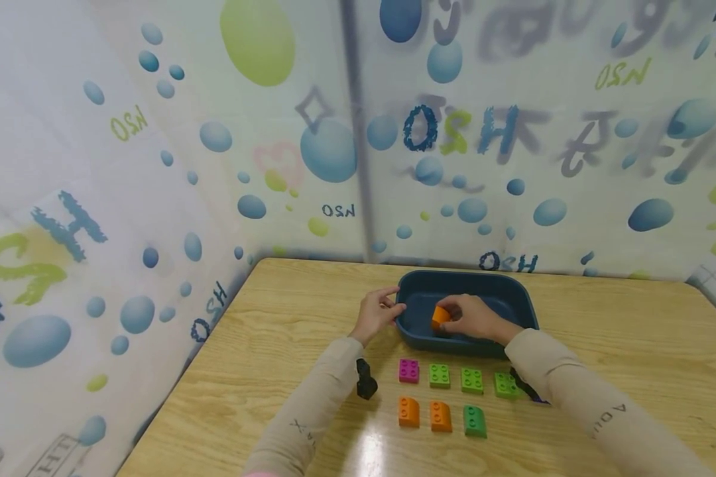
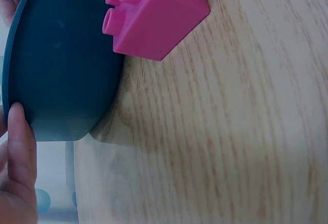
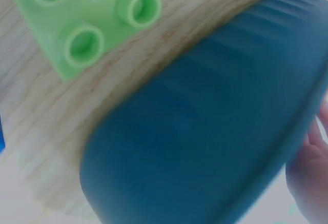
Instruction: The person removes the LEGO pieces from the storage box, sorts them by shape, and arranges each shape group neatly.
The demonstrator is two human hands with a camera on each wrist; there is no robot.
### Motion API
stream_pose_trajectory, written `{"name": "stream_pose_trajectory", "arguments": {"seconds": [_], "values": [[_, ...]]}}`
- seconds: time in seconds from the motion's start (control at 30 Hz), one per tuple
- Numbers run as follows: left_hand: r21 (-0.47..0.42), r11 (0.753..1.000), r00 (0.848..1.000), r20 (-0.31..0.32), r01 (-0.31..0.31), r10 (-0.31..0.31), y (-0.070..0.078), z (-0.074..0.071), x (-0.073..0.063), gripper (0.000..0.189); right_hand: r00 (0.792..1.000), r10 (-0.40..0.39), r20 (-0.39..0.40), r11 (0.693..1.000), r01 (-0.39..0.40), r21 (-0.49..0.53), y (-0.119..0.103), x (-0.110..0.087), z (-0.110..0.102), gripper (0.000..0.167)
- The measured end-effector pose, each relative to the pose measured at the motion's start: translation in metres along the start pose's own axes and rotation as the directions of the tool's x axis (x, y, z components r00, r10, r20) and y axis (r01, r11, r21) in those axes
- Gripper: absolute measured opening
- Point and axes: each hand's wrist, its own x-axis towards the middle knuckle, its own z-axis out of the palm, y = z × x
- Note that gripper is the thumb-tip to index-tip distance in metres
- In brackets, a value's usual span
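A dark blue plastic basin (image 1: 471, 344) stands on the wooden table. My right hand (image 1: 476, 317) reaches over its near rim and pinches an orange block (image 1: 440, 318) inside it, low over the floor; whether the block touches the floor I cannot tell. My left hand (image 1: 377, 314) holds the basin's left rim between thumb and fingers. In the left wrist view, one digit lies against the outer wall near the rim. A magenta toy brick (image 1: 408, 371) is nearest to the left hand, just in front of the basin.
Right of the magenta brick lie several light green bricks (image 1: 439, 375), one partly behind the right wrist strap. In front of them lie two orange curved bricks (image 1: 408, 412) and a dark green one (image 1: 474, 421). A patterned curtain (image 1: 483, 165) hangs behind the table.
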Motion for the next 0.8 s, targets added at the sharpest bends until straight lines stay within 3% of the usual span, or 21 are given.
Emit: {"name": "stream_pose_trajectory", "arguments": {"seconds": [0.2,0.4,0.53,0.8], "values": [[-0.016,1.000,1.000,0.011,-0.004,0.004,0.004,-0.001,-0.002,0.042,1.000,-0.030,-0.010,0.998,0.030,0.054,-0.011,-0.014,-0.012,0.043],[-0.027,0.999,0.999,0.032,-0.024,0.025,0.030,-0.007,-0.016,0.041,0.997,-0.070,-0.014,0.996,0.070,0.056,-0.021,-0.032,-0.025,0.044],[-0.004,0.999,0.999,0.024,-0.034,0.034,0.037,-0.007,-0.020,0.040,0.993,-0.115,-0.004,0.991,0.115,0.065,-0.027,-0.046,-0.031,0.044],[0.003,1.000,1.000,0.002,-0.024,0.024,0.002,-0.001,-0.002,0.042,0.987,-0.155,0.041,0.983,0.150,0.102,-0.038,-0.079,-0.036,0.043]]}}
